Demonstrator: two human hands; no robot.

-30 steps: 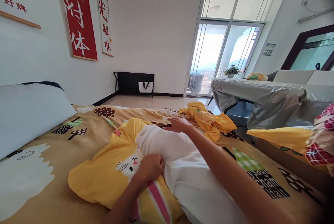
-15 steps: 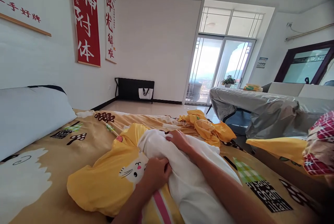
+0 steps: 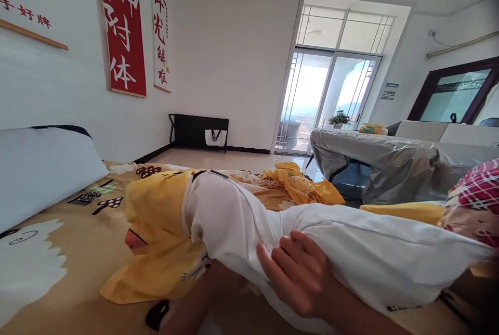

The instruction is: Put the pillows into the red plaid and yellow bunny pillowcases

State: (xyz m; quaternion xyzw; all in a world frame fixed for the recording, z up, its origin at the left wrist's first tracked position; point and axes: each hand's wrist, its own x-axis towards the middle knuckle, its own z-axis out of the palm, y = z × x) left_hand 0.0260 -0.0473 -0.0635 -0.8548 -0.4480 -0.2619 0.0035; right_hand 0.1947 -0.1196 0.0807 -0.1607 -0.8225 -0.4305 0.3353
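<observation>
A white pillow [image 3: 249,226] is raised above the bed, stretched from the middle toward the right. Its left end sits inside a yellow pillowcase [image 3: 156,215] with a cat print, whose loose lower part droops onto the bed. My right hand [image 3: 294,272] has its fingers curled into the pillow's near side, gripping the white cloth. Beneath the pillow, close to the pillowcase's lower edge, is my left hand [image 3: 222,283]; its fingers are hidden in shadow and behind the cloth.
A tan patterned sheet [image 3: 89,252] covers the bed. Crumpled yellow cloth [image 3: 304,184] lies beyond the pillow. At left stands a white padded headboard [image 3: 42,168]. A plastic-covered table [image 3: 405,163] is at right, with a red plaid item [image 3: 475,189] nearer me.
The pillow has been lifted off the bed and swung out to the right. The pillowcase rose with it at the left. My right hand came nearer, and my left hand went underneath.
</observation>
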